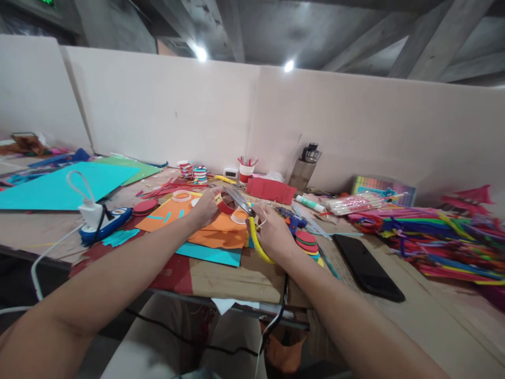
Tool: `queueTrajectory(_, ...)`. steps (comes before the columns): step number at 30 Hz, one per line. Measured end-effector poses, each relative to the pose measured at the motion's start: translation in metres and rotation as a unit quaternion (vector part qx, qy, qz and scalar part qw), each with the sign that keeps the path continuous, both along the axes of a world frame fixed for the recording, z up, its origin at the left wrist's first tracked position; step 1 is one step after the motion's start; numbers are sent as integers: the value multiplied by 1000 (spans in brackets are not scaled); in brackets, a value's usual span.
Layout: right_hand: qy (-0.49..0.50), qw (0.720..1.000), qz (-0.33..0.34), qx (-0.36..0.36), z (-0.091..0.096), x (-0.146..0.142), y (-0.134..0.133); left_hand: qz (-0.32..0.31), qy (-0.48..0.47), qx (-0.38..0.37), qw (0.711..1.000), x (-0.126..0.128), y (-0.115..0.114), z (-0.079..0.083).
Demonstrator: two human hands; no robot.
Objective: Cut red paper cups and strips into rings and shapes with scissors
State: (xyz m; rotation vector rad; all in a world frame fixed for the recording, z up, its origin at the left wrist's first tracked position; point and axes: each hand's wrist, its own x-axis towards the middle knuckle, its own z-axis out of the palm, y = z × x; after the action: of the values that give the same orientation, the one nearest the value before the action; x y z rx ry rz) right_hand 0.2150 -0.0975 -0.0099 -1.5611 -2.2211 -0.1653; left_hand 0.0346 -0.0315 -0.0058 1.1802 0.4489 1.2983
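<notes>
My right hand is closed around the yellow handles of a pair of scissors, whose metal blades point up and left. The fingers of my left hand pinch a small red ring strip with a pale inside, close to the blades. Whether the blades touch it I cannot tell. Below lie orange sheets on top of a blue sheet. Pale paper rings and short blue strips rest on the orange.
A black phone lies right of my right hand. Bundled coloured pipe cleaners cover the far right. A bottle and a red-and-white cup stand at the back. A blue power strip sits left, near large blue paper.
</notes>
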Motion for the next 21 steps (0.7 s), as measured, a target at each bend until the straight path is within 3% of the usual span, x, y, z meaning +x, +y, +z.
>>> queueTrajectory(10,-2,1000,3,16,1,0,2,-5,12,16,1000,0,-5,7)
queueTrajectory(21,2,1000,-16,4,6,-2,-3,-11,11,19,1000,-2,-1,2)
